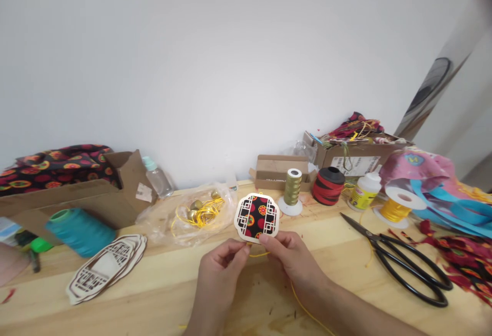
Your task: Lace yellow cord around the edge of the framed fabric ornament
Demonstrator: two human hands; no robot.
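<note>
Above the table's front middle, my right hand [294, 256] pinches the lower right edge of a wooden lattice frame [239, 218]. Black and red patterned fabric [257, 218] fills the middle of this frame. Thumb and fingertips of my left hand [225, 261] are closed just under the frame's bottom edge, on a yellow cord [259, 255]. The cord curves below the frame toward my right hand, and a length of it [303, 305] hangs down past my right wrist. A small yellow loop shows at the frame's top.
Stacked wooden frames [103, 269] and a teal thread cone [80, 232] lie left. Behind the hands rest a plastic bag of bells and cord [200, 212] and a green thread spool [293, 187]. Black scissors [400, 261], a glue bottle [364, 192] and a yellow cord spool [397, 208] sit right.
</note>
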